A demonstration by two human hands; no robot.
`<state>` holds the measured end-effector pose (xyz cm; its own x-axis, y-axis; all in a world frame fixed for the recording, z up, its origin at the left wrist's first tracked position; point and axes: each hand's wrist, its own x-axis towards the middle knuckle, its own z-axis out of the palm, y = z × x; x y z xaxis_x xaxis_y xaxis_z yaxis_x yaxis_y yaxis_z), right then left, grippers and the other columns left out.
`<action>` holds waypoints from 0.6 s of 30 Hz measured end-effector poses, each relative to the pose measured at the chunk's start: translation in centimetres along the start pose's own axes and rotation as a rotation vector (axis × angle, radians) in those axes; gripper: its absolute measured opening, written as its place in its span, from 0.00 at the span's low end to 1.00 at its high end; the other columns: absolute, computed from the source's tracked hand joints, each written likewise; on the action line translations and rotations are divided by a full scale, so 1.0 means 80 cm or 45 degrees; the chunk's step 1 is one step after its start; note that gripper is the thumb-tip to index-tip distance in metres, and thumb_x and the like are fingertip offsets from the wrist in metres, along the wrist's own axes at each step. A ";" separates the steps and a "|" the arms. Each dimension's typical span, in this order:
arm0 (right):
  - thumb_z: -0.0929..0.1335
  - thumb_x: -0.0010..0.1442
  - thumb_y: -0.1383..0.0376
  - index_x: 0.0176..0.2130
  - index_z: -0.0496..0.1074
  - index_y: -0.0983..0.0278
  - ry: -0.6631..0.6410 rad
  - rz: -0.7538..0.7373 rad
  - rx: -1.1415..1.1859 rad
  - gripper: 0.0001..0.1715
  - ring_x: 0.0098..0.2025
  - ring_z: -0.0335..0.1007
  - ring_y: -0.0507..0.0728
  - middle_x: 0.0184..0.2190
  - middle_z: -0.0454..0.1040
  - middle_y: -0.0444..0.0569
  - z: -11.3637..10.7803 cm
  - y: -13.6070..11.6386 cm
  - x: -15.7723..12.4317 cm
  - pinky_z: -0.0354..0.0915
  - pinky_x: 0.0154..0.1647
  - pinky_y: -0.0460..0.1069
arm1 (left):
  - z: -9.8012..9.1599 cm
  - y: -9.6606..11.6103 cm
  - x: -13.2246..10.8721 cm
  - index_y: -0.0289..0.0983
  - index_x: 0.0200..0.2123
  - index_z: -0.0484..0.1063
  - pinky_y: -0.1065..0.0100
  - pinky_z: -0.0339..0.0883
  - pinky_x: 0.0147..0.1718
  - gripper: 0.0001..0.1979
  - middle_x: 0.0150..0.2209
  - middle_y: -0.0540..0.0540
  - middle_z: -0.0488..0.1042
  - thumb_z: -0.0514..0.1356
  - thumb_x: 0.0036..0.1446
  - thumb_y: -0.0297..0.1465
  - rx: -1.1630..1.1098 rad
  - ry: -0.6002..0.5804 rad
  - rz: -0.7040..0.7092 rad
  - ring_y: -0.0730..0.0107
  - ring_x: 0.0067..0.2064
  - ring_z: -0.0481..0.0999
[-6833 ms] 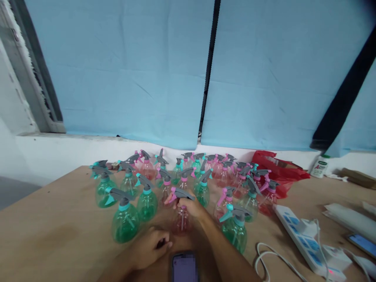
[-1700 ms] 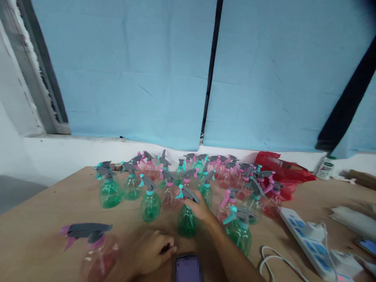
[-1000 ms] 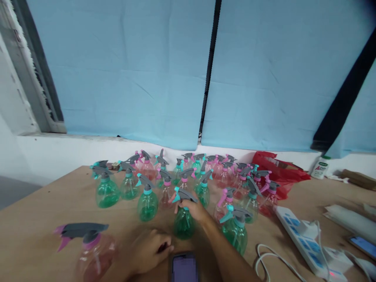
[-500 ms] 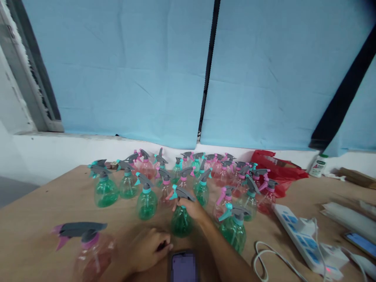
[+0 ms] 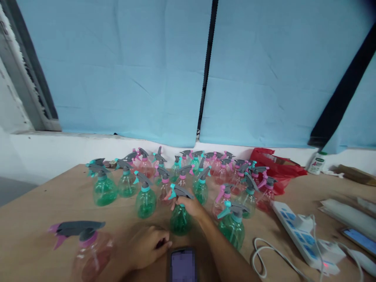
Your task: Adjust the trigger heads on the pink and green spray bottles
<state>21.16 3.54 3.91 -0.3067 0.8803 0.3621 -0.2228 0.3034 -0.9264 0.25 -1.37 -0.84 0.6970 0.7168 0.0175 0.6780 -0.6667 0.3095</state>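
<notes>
My right hand (image 5: 190, 206) is wrapped round the neck of a green spray bottle (image 5: 180, 222), just under its grey and turquoise trigger head. The bottle is upright at the middle of the table. Loosely curled, my left hand (image 5: 151, 246) rests on the tabletop to the left, with no object visible in it. A phone (image 5: 182, 266) lies between my forearms at the bottom. Close on the left stands a pink spray bottle (image 5: 93, 256) with a grey and pink head. Another green spray bottle (image 5: 232, 231) is right of my right forearm.
Several more green and pink spray bottles (image 5: 146, 203) stand further back. On the right of the wooden table (image 5: 58, 196) are a red plastic bag (image 5: 274, 172), a white bottle (image 5: 317, 163), a power strip (image 5: 293, 231) with cables and a second phone (image 5: 360, 239). Blue curtains (image 5: 132, 70) hang behind.
The view has shifted very slightly. Both hands and the bottles keep the same places, and my right hand still grips the green spray bottle.
</notes>
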 end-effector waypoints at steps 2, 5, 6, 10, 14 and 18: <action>0.66 0.43 0.60 0.25 0.74 0.61 0.037 0.033 0.019 0.09 0.24 0.71 0.54 0.25 0.76 0.44 0.001 0.001 0.000 0.68 0.31 0.48 | 0.004 -0.004 0.000 0.40 0.31 0.70 0.66 0.52 0.30 0.21 0.29 0.50 0.76 0.51 0.72 0.46 -0.010 0.012 0.002 0.68 0.32 0.71; 0.66 0.43 0.60 0.23 0.73 0.61 0.038 0.060 0.047 0.08 0.25 0.72 0.55 0.24 0.76 0.45 0.000 0.003 0.000 0.68 0.30 0.49 | 0.008 -0.007 -0.001 0.41 0.31 0.70 0.66 0.53 0.31 0.22 0.29 0.50 0.76 0.51 0.72 0.47 -0.028 0.000 0.003 0.67 0.32 0.71; 0.66 0.43 0.60 0.24 0.73 0.61 0.025 0.055 0.040 0.08 0.25 0.72 0.55 0.24 0.76 0.45 0.000 0.004 0.000 0.68 0.30 0.49 | 0.008 -0.007 -0.001 0.41 0.32 0.70 0.66 0.53 0.31 0.22 0.29 0.50 0.76 0.51 0.72 0.47 -0.030 -0.005 0.003 0.67 0.32 0.71; 0.65 0.44 0.62 0.27 0.77 0.60 -0.012 -0.011 -0.049 0.11 0.25 0.72 0.55 0.22 0.75 0.43 -0.002 0.002 0.001 0.69 0.35 0.50 | 0.003 -0.002 -0.001 0.41 0.32 0.71 0.66 0.52 0.30 0.19 0.29 0.49 0.76 0.52 0.72 0.44 -0.004 0.005 -0.015 0.67 0.32 0.72; 0.65 0.44 0.64 0.29 0.78 0.60 -0.006 -0.056 -0.067 0.13 0.27 0.72 0.55 0.24 0.76 0.44 0.001 -0.001 0.002 0.69 0.34 0.49 | 0.000 0.001 -0.001 0.40 0.31 0.70 0.66 0.49 0.28 0.19 0.27 0.51 0.75 0.53 0.71 0.43 0.000 0.007 -0.001 0.70 0.29 0.70; 0.65 0.44 0.63 0.28 0.77 0.60 0.028 -0.045 -0.036 0.11 0.28 0.73 0.55 0.29 0.79 0.45 0.004 0.002 0.001 0.70 0.34 0.49 | 0.005 -0.004 -0.001 0.40 0.31 0.71 0.66 0.48 0.28 0.18 0.28 0.51 0.76 0.54 0.71 0.43 0.020 0.017 0.012 0.70 0.30 0.70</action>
<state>20.83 3.58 3.84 -0.2787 0.8764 0.3928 -0.2071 0.3445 -0.9156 0.06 -1.28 -1.35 0.7003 0.7131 0.0331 0.6749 -0.6765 0.2946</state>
